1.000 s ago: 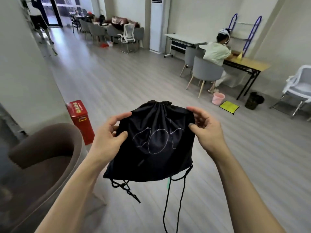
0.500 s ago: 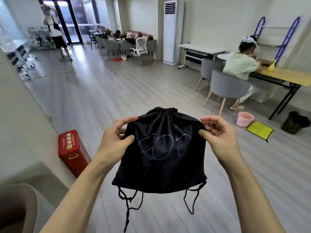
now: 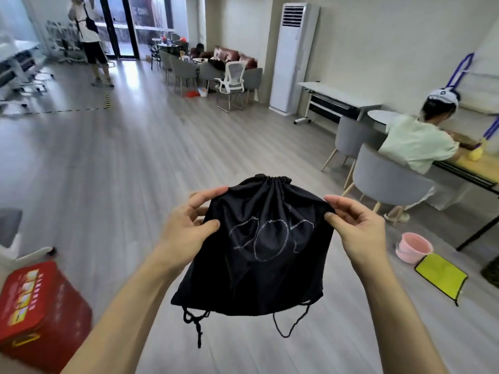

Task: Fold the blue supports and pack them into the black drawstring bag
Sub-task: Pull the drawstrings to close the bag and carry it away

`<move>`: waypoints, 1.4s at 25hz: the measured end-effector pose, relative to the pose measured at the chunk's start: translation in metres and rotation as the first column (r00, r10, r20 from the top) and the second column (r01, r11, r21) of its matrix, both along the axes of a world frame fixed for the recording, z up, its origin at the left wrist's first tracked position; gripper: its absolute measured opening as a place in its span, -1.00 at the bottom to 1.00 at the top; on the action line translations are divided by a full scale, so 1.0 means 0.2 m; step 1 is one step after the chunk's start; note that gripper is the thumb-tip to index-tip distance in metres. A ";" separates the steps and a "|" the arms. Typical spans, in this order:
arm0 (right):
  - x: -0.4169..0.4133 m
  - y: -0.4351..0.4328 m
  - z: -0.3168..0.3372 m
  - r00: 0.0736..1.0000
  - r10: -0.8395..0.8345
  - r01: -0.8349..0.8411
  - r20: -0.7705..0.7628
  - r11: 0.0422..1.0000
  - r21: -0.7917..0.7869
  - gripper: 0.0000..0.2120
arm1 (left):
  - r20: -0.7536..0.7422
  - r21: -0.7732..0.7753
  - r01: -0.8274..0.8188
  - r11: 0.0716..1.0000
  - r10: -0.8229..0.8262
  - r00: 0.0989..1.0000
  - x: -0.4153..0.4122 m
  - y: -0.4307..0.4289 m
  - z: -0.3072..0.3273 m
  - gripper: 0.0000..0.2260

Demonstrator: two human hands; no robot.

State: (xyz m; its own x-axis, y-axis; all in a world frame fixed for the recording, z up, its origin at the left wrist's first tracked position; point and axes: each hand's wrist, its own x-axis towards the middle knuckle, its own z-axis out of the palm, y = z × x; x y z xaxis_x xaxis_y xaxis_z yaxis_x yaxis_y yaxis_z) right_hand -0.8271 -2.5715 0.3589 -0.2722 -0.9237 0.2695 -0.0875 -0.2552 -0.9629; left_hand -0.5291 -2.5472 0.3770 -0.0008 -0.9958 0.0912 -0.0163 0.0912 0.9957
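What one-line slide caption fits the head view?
Left hand and right hand pinch a black bag, its mouth cinched shut, held up over the grey floor.

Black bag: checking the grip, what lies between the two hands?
Only the black drawstring bag, pinched by left hand and right hand, in the head view.

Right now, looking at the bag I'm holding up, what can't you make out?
- Inside of the black drawstring bag, head view: the cinched top and opaque cloth hide any contents.
- Chalky marking on its front: folds distort it, unreadable.
- Left hand and right hand: fingers behind the cloth hidden.
- Red box: label blurred.
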 end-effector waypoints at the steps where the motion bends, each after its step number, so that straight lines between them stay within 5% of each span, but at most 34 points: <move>1: -0.04 -0.20 0.01 1.000 -0.001 0.001 -0.015 1.000 -0.004 -0.63 | -0.011 -0.009 0.020 1.000 -0.020 1.000 -0.05 -0.22 0.01 -0.42; 19: -0.83 -3.85 -0.06 0.981 -0.010 0.040 -0.195 0.988 0.152 -0.78 | 0.052 -0.005 0.029 1.000 -0.029 0.998 -0.88 -3.84 0.00 -0.50; 35: -1.06 -7.26 -0.09 0.989 -0.137 0.144 -0.057 0.975 0.171 -0.70 | 0.042 -0.038 0.130 0.991 -0.128 0.991 -1.08 -7.53 -0.09 -0.50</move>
State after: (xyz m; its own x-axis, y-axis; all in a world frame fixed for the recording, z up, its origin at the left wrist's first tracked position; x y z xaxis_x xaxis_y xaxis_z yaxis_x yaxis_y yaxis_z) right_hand -1.0389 -4.0240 0.3416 -0.3941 -0.9108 0.1227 -0.1540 -0.0662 -0.9858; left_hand -0.7448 -4.0528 0.3582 -0.1336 -0.9827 0.1285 -0.0413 0.1351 0.9900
